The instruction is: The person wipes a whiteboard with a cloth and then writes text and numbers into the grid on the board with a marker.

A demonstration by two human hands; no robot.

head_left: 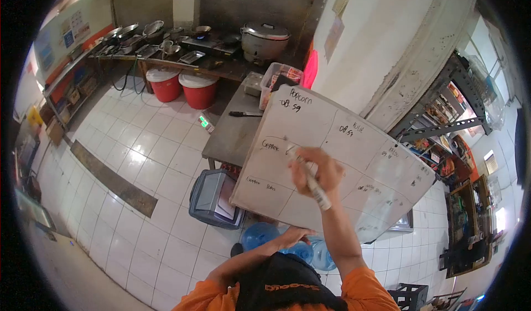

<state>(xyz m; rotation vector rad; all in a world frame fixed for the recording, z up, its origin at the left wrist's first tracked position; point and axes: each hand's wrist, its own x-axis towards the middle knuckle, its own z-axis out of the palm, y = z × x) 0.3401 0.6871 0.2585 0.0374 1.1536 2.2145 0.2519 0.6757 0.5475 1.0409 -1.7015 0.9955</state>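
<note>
The right hand (321, 170) is clamped round the marker (318, 193), likely light, stiff, best held mid-barrel; the left hand (294, 235) meets the whiteboard's (266, 164) lower edge, its grip unclear.

Bright, diffuse light; we note glare on the floor tiles (133, 159), barrel distortion and black vignetted edges.
</note>
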